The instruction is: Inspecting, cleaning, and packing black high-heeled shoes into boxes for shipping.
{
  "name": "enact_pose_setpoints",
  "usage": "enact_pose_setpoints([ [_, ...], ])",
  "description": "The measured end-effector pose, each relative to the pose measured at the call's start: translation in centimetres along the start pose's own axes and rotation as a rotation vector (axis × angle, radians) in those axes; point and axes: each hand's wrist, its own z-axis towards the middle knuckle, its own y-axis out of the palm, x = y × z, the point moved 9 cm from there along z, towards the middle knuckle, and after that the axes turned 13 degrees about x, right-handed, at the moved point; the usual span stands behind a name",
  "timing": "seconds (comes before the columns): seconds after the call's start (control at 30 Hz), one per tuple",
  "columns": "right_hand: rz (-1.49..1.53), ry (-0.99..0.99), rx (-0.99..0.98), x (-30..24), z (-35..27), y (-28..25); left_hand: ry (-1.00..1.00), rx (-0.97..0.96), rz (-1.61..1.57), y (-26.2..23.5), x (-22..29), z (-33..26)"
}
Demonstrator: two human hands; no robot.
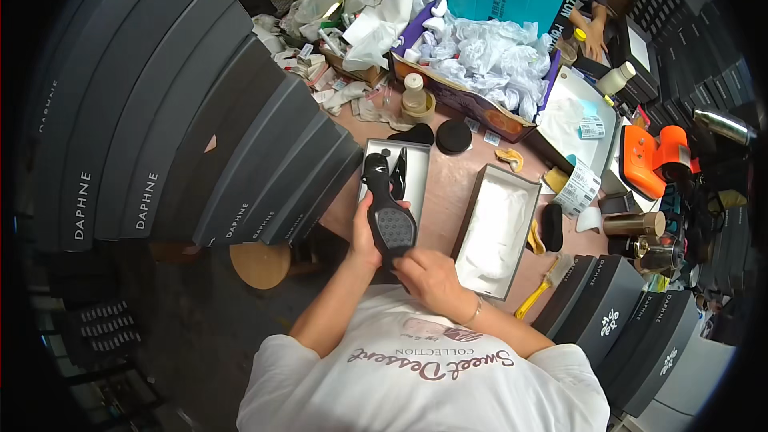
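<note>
A black shoe is held sole up, its patterned forefoot facing me and its heel end pointing away. My left hand is closed around one side of it. At the end nearest me, the bent fingers of my right hand are closed against the shoe; exactly what they pinch is hidden. Just beyond, a second black shoe lies in a narrow box with a white inside. To the right of my hands rests another open grey box part, with white paper inside.
Tall stacks of dark shoe boxes rise on the left. More boxes stand at the right front. A carton of crumpled white paper, a bottle, a round black tin, a yellow-handled brush and an orange tape dispenser surround the work. A co-worker's hand shows at back right.
</note>
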Motion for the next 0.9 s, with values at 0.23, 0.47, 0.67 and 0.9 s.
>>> enact_pose_setpoints([
  [0.23,0.017,-0.08,0.032,-1.6,-0.5,-0.4,-0.019,0.005,-0.04,0.3,-0.4,-1.6],
  [0.47,0.141,0.348,0.221,6.9,5.0,0.5,0.195,0.062,0.173,1.1,-1.9,-4.3],
  [0.67,0.185,0.196,0.024,1.4,2.1,-1.2,0.292,0.033,0.2,-0.1,-0.3,-4.7],
  [0.9,0.173,0.18,0.2,3.6,4.7,-1.2,0.284,0.016,0.401,-0.2,-1.5,-5.1],
])
